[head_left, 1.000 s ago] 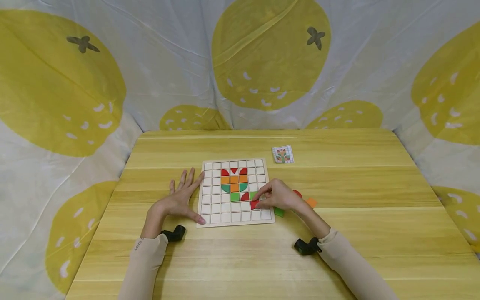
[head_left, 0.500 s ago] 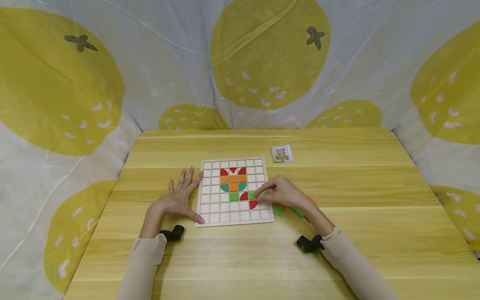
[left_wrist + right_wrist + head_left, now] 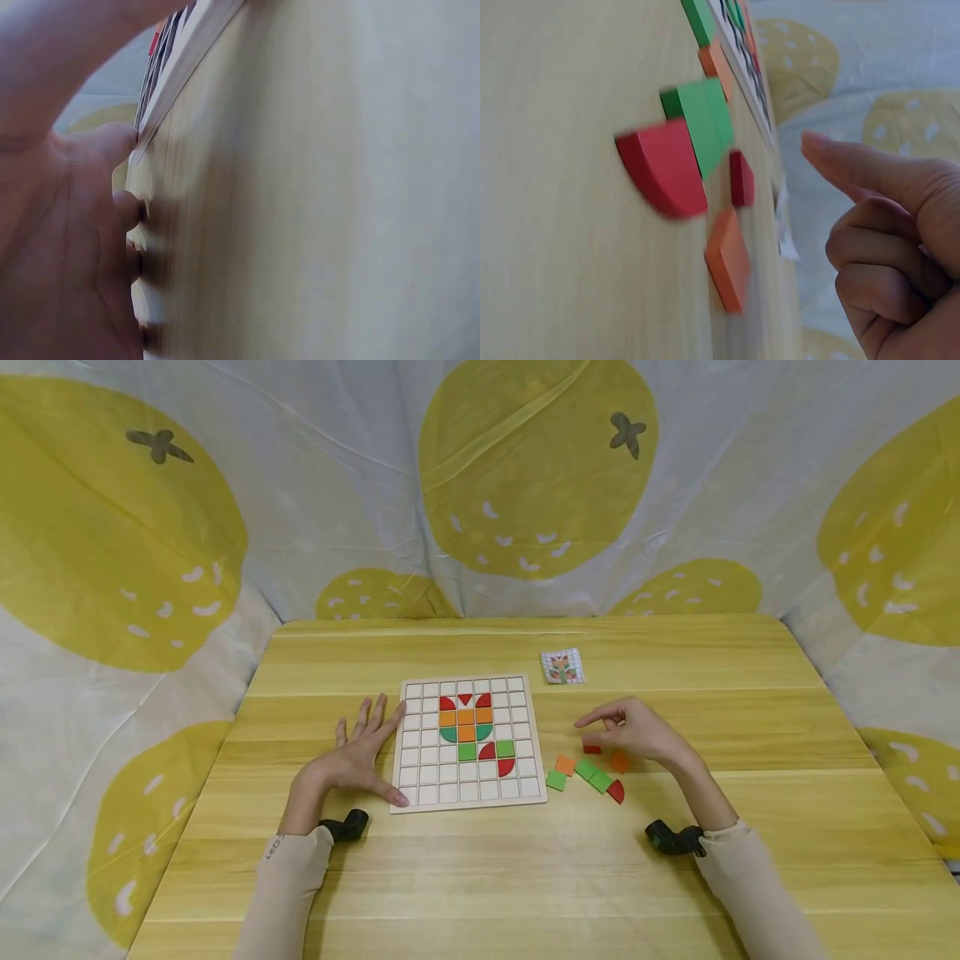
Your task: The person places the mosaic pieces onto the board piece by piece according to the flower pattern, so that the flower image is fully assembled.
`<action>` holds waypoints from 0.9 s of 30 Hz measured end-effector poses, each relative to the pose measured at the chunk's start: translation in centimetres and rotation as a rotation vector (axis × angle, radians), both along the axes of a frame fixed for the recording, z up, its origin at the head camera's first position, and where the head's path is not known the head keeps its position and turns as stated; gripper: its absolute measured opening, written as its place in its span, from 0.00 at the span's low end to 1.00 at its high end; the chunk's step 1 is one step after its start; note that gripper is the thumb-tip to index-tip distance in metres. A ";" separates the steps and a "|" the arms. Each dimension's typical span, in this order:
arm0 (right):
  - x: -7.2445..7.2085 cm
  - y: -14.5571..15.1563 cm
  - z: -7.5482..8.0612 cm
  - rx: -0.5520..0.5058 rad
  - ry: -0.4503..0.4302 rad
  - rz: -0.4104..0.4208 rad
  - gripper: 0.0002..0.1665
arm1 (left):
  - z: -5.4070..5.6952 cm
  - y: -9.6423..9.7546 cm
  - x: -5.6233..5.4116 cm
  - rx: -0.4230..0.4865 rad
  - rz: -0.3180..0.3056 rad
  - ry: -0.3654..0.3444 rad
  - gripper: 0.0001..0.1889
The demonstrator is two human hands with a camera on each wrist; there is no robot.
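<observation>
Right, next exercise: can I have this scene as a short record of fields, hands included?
Board: on table, partly filled with coloured pieces
Card: patterned, beyond board's far right corner
Loose pieces: three green, two orange, two red, right of board
Left hand: thumb on board's near left corner
Right hand: near loose pieces, no piece visibly held

On the cuff of the beige fabric left sleeve (image 3: 285,893), to the near left of the pale square wooden grid board (image 3: 448,773), runs 1 short slanting line of dark characters (image 3: 275,847), too small to read. Beyond the board's far right corner, the small white paper card (image 3: 562,667) bears a printed grid with a red, orange and green figure; no words or numerals are legible.
</observation>
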State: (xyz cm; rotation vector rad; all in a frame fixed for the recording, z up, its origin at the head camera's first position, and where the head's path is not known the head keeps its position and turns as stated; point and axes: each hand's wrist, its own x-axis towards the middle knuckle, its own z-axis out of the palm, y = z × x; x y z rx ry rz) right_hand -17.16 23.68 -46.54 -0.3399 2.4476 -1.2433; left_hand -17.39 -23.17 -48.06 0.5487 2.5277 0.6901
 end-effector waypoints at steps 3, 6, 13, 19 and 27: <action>-0.1 1.4 -0.1 0.008 -0.011 0.015 0.15 | 0.1 0.0 0.0 0.002 -0.002 -0.002 0.80; -0.3 2.9 -0.3 -0.002 -0.027 0.047 0.17 | 0.1 0.0 0.0 0.002 -0.004 0.001 0.80; -0.8 6.0 -1.1 -0.107 -0.124 0.166 0.21 | 0.0 0.0 0.1 -0.004 -0.012 0.013 0.80; -0.7 6.8 -1.4 -0.094 -0.219 0.223 0.22 | -0.1 -0.1 0.1 0.000 -0.013 0.013 0.80; -0.8 5.6 -1.7 -0.044 -0.193 0.180 0.20 | -0.1 -0.1 -0.1 -0.005 -0.012 0.012 0.80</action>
